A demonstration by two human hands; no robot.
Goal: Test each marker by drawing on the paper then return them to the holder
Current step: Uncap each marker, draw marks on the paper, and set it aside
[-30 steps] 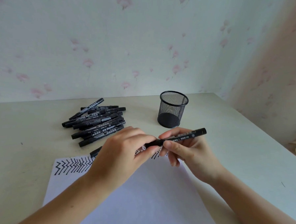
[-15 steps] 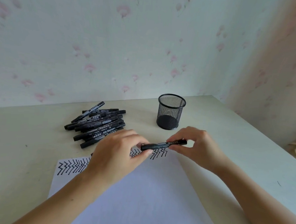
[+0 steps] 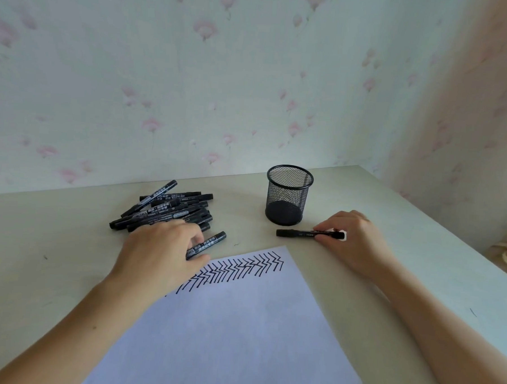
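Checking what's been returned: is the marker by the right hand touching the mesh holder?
Apart. The head view shows bare table between the marker under the right hand and the mesh holder.

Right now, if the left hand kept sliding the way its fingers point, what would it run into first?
Probably the pile of black markers: the left hand, already gripping one marker, points up-table into it. Depth is hard to judge.

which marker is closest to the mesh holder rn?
The marker under the right hand, lying flat just in front of the holder. The left hand marker and pile sit farther left.
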